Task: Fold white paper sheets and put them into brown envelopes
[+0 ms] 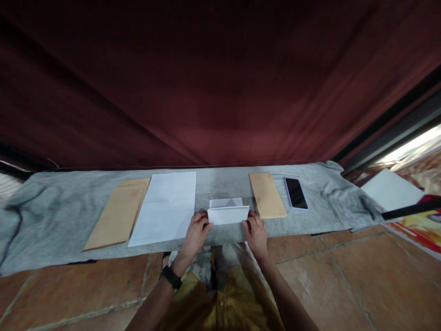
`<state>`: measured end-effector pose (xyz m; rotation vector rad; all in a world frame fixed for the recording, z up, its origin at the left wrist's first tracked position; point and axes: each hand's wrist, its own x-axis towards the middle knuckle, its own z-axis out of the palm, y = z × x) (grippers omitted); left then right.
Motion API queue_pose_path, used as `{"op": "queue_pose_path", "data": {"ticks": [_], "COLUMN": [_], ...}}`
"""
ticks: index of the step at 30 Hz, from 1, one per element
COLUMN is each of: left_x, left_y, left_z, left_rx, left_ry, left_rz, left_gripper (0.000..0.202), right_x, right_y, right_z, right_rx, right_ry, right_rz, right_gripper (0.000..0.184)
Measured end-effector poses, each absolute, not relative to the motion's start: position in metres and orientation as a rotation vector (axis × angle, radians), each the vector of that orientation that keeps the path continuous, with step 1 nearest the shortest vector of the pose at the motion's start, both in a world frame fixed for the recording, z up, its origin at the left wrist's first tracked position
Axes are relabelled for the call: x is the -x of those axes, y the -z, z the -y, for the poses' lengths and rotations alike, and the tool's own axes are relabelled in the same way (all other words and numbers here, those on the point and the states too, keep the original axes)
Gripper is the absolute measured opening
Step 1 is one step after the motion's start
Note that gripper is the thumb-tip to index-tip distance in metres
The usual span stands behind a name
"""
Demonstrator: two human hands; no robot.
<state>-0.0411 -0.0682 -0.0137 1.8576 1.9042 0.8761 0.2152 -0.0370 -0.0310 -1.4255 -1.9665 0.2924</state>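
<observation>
A folded sheet of white paper (228, 215) stands partly open near the front edge of the cloth, its far flap raised behind the near fold. My left hand (197, 232) pinches its left end between thumb and fingers. At the right end, my right hand (255, 230) grips the paper the same way. Left of my left hand lies a flat stack of white paper (165, 207). A brown envelope (268, 195) rests just right of the folded sheet, close to my right hand.
Several brown envelopes (117, 214) lie left of the white paper. A phone (296, 193) with a dark screen sits at the right. Grey cloth (327, 197) covers the narrow surface. Behind it hangs a dark red curtain (213, 115). Tiled floor (317, 276) shows below.
</observation>
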Motion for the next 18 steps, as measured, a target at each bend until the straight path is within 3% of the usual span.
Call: {"op": "queue_pose_path", "data": {"ticks": [18], "left_x": [0.027], "left_y": [0.006], "left_z": [0.064], "left_rx": [-1.884], "left_ry": [-0.752], "left_rz": [-2.102], "left_gripper": [0.018], "right_x": [-0.199], "right_y": [0.025], "right_z": [0.035], "right_rx": [1.609], "right_ry": [-0.186], "right_rz": [1.951], "right_gripper": [0.025]}}
